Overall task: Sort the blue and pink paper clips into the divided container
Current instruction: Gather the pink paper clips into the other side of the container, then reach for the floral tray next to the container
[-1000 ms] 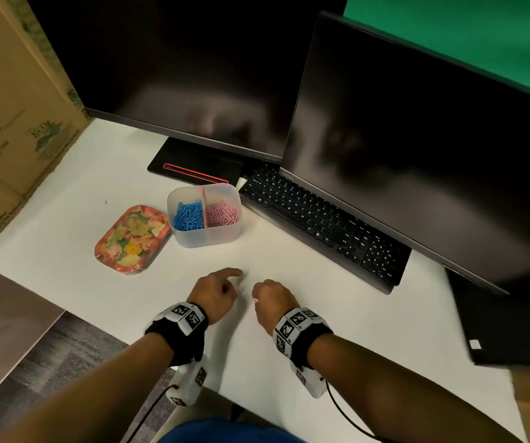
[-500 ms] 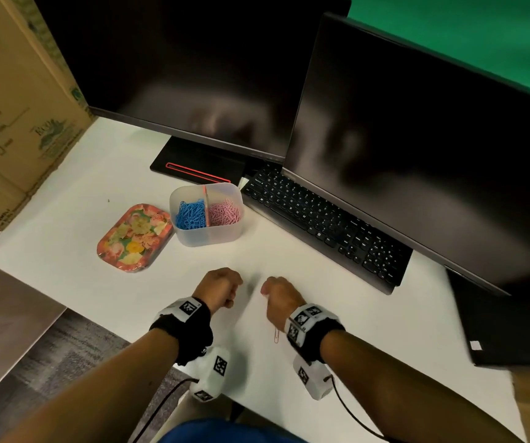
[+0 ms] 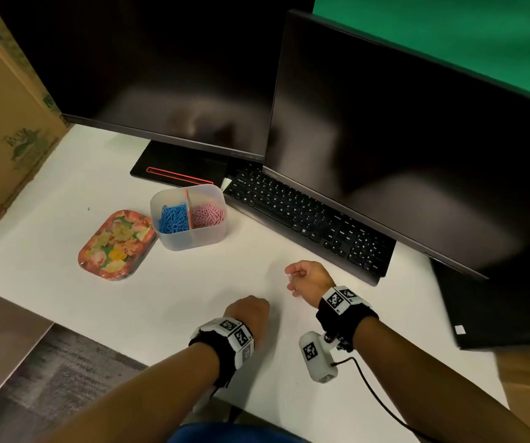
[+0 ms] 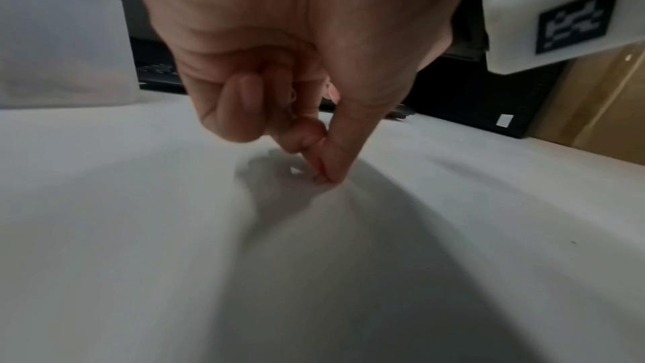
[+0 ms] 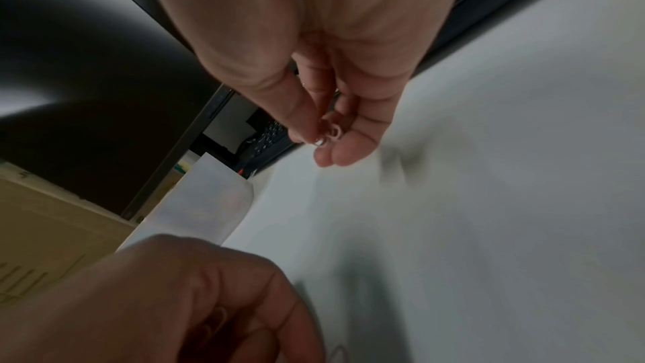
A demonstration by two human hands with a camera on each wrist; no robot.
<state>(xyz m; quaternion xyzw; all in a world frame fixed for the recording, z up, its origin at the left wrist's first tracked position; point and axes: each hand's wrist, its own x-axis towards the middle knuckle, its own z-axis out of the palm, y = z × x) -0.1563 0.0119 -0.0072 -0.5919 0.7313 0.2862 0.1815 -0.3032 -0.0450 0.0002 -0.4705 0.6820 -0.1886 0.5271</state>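
Judging by the container (image 3: 190, 219), sorting is nearly done: blue clips (image 3: 171, 219) fill its left half, pink clips (image 3: 207, 214) its right. Only the right wrist view shows a pink clip (image 5: 330, 135) pinched in the right hand (image 3: 308, 281). The left hand (image 3: 249, 310) is curled, its fingertips (image 4: 326, 173) pressed to the desk (image 3: 65, 193); a clip there cannot be told.

Bare table (image 3: 241, 270) lies before the container (image 3: 193, 238) (keyboard (image 3: 308, 219) crowds its right side).
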